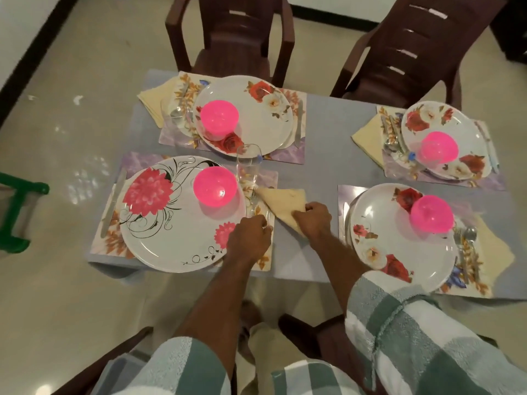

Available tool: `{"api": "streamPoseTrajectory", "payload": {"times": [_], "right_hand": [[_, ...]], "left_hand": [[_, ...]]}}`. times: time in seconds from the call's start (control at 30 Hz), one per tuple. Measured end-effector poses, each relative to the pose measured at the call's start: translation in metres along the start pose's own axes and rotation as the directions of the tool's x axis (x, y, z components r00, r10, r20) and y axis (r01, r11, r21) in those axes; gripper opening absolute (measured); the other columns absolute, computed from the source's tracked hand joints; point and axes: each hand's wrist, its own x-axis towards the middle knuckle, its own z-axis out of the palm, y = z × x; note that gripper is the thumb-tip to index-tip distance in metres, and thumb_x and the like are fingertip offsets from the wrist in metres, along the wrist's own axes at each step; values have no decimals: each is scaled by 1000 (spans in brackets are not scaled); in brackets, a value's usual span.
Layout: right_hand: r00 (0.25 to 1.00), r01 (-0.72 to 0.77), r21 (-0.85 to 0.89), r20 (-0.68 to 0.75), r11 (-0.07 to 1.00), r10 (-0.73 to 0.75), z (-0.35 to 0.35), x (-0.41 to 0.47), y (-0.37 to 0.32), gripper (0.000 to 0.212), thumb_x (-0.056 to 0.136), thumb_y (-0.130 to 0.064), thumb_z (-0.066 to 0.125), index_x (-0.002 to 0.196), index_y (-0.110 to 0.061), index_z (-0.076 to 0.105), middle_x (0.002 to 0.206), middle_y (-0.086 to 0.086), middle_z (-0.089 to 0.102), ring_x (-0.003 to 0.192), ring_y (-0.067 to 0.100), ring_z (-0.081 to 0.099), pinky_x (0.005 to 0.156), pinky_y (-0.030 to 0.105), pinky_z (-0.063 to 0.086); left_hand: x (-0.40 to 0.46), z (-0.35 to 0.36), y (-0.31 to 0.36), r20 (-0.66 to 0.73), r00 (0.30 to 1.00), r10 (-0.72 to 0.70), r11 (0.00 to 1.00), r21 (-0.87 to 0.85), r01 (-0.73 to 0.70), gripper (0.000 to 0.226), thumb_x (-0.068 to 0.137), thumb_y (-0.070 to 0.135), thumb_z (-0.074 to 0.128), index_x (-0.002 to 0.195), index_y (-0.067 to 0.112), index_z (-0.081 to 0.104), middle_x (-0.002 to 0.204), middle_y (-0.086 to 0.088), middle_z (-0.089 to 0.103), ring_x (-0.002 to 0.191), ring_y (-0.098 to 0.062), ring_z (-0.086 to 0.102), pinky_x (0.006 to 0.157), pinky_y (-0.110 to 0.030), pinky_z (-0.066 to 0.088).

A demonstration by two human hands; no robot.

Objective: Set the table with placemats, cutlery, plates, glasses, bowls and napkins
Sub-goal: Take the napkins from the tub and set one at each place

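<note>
- Reaching in over the near-left place setting, both hands are busy at its right edge, where the last pieces are going down.
- Right hand (pixel 313 218) pinches the near corner of a folded cream napkin (pixel 282 205), which lies half on the placemat (pixel 263 260) and half on the grey surface (pixel 322 132), just beside the big flowered plate (pixel 176 215).
- Left hand (pixel 249 238) is curled around the handles of the cutlery (pixel 258 206), fork tines pointing away; exactly how many pieces it holds, I cannot tell.
- A pink bowl (pixel 214 188) sits on that plate, and a clear glass (pixel 247 166) stands just beyond the cutlery, very near both hands.
- Handling call: the napkin looks soft and light, so it will flop and unfold if lifted by one corner; better to slide it flat or take it along a folded edge.
- The cutlery is stiff, thin and likely slippery, best held mid-handle and laid down together.
- The glass looks fragile and tall enough to tip, so a careless wrist swing is the risk here.
- Other three settings already show plate, pink bowl, napkin and cutlery, so this one seems the last to finish.
</note>
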Motion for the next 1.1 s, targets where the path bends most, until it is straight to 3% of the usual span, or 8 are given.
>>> {"api": "streamPoseTrajectory", "payload": {"times": [0.13, 0.2, 0.27, 0.33, 0.43, 0.53, 0.73, 1.1], "right_hand": [[1000, -17, -54, -16, 998, 17, -6, -19, 37, 49, 79, -48, 78, 108, -13, 60, 109, 9, 68, 100, 28, 66, 87, 41, 55], [977, 150, -182, -125, 972, -175, -11, -23, 42, 50, 82, -52, 70, 118, -20, 53, 115, 5, 63, 105, 26, 62, 90, 44, 53], [871, 414, -346, -117, 842, -476, -15, -19, 39, 46, 84, -47, 65, 124, -26, 53, 123, 4, 59, 111, 27, 58, 93, 47, 49], [740, 637, -435, 110, 637, -664, -17, -13, 32, 45, 87, -39, 64, 130, -28, 55, 140, 5, 52, 124, 31, 51, 99, 50, 40], [637, 764, -482, 460, 429, -618, -15, -7, 28, 50, 95, -44, 58, 143, -37, 47, 163, 1, 24, 144, 30, 29, 110, 53, 29], [699, 712, -544, 491, 444, -520, -11, -6, 34, 53, 96, -54, 52, 147, -41, 42, 165, -1, 17, 148, 30, 21, 114, 55, 26], [772, 623, -593, 364, 510, -521, 0, -19, 49, 60, 90, -54, 60, 145, -36, 43, 158, 3, 28, 139, 33, 31, 105, 55, 34], [767, 631, -584, 368, 511, -526, -2, -21, 55, 58, 95, -56, 52, 149, -43, 36, 162, 3, 21, 141, 33, 28, 108, 55, 31]], "left_hand": [[-3, 26, 11, -56, 998, 35, 992, 124, -28, 19, 95, 31, 59, 104, 17, 68, 100, -5, 71, 93, -29, 67, 80, -41, 55], [-4, 36, 9, -65, 997, 38, 987, 161, -27, 19, 93, 32, 62, 105, 17, 68, 102, -6, 70, 94, -29, 67, 81, -41, 55], [-5, 43, 4, -95, 995, 33, 980, 197, -14, 17, 91, 29, 63, 102, 16, 66, 100, -6, 69, 91, -30, 68, 78, -40, 56], [-7, 46, 0, -135, 990, 32, 971, 239, 1, 15, 94, 27, 61, 104, 16, 64, 100, -6, 66, 89, -29, 68, 74, -38, 56], [-8, 49, -1, -157, 988, 6, 959, 281, 39, 22, 92, 32, 67, 108, 16, 63, 101, -6, 64, 88, -28, 68, 73, -38, 57], [-8, 54, -3, -143, 989, -41, 955, 285, 81, 37, 85, 42, 75, 110, 17, 62, 104, -4, 63, 92, -27, 67, 77, -40, 57], [-14, 59, 0, -159, 981, -108, 950, 275, 149, 47, 80, 48, 77, 110, 16, 60, 107, -6, 62, 98, -30, 65, 79, -44, 56], [-23, 52, 6, -213, 977, -30, 958, 272, 89, 38, 75, 36, 69, 105, 13, 60, 99, -5, 61, 87, -30, 66, 71, -39, 56]]}}
